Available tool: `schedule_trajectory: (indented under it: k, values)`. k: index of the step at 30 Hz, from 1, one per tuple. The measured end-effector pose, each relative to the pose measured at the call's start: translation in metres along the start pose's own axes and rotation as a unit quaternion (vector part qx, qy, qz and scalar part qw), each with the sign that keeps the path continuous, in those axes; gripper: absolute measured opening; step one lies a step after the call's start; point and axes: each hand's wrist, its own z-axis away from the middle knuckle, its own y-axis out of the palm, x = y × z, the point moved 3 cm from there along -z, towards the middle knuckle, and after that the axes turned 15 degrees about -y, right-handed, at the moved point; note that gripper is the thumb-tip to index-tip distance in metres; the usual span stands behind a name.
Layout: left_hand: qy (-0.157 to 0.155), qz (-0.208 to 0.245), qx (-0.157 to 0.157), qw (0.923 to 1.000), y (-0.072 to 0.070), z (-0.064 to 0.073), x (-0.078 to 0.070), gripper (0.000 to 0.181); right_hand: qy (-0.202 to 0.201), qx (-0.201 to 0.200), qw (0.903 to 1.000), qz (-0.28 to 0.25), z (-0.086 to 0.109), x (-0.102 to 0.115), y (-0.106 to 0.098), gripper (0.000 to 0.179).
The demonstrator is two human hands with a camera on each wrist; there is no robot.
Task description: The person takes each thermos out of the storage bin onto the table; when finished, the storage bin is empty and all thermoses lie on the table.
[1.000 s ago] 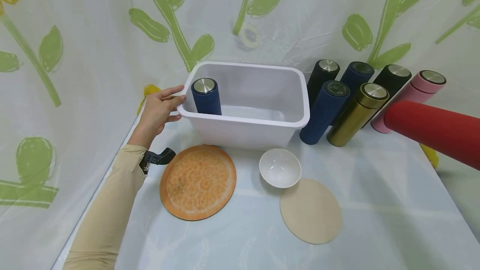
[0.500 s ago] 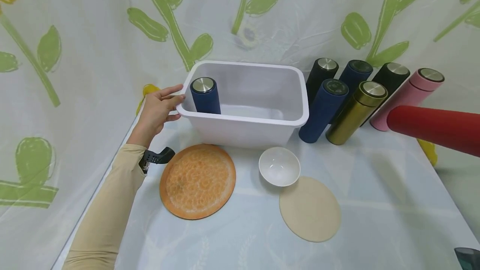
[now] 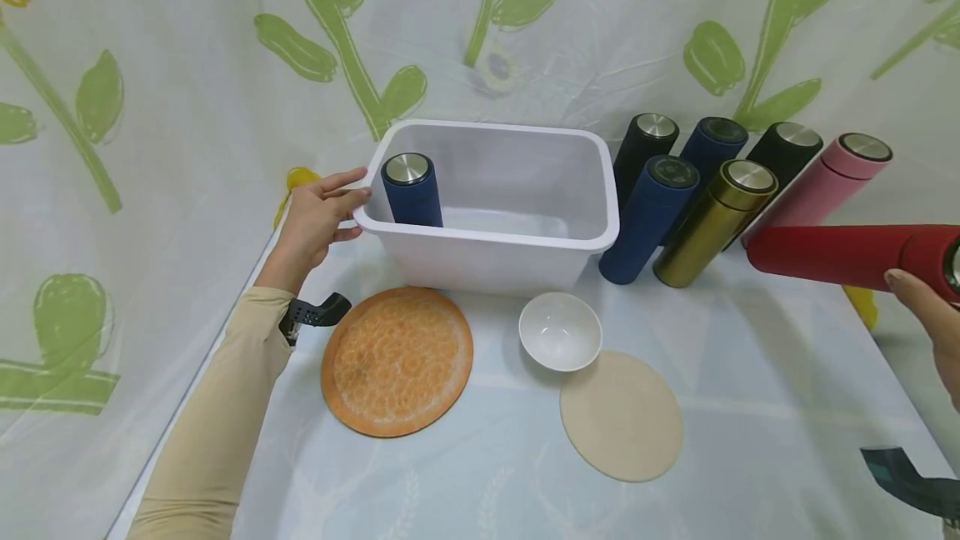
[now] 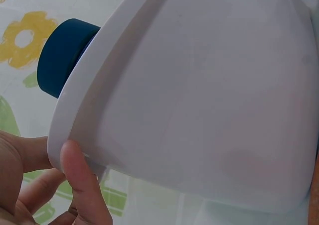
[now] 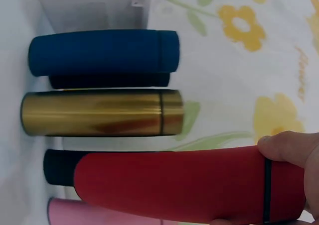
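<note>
My left hand (image 3: 318,219) holds the left rim of a white plastic tub (image 3: 480,269). In the left wrist view, the thumb (image 4: 77,170) lies against the tub's outer wall and other fingers reach behind its rim. Inside the tub, at the left end, stands a blue thermos bottle (image 3: 415,200) with a silver-topped lid. My right hand (image 3: 933,332), partly cut off by the frame edge, grips a red thermos bottle (image 3: 832,257) near its lid end. The bottle is held sideways in the air, its base pointing left toward the standing bottles.
Right of the tub stand several thermos bottles: blue (image 3: 648,219), gold (image 3: 716,223), pink (image 3: 813,190) and black (image 3: 647,148) among them. In front lie a round orange mat (image 3: 397,361), a white bowl (image 3: 560,332) and a beige disc (image 3: 622,419). A patterned curtain (image 3: 600,40) hangs behind.
The red thermos bottle has swung to nearly level and shifted a little left, and my right hand has come into the head view with it. My left hand has stayed on the tub.
</note>
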Motion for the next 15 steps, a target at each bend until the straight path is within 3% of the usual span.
schedule_trajectory:
  k: [5, 9, 11, 15]
  values:
    - [-0.002, -0.003, -0.002, 1.0, 0.0, 0.0, 0.0, 0.048, -0.065, -0.022, 0.9959, 0.059, 0.0, -0.001, 0.007, 0.067]
    - [0.0, -0.002, -0.001, 1.0, 0.0, -0.001, 0.0, 0.048, -0.118, -0.014, 0.988, 0.099, -0.005, -0.003, 0.012, 0.068]
    - [0.0, -0.002, -0.001, 1.0, 0.0, -0.001, 0.0, 0.048, -0.127, -0.003, 0.9863, 0.105, -0.008, -0.005, 0.016, 0.067]
    - [-0.001, -0.002, -0.002, 1.0, 0.0, -0.001, 0.0, 0.048, -0.09, 0.026, 0.9892, 0.113, -0.014, -0.012, 0.023, 0.068]
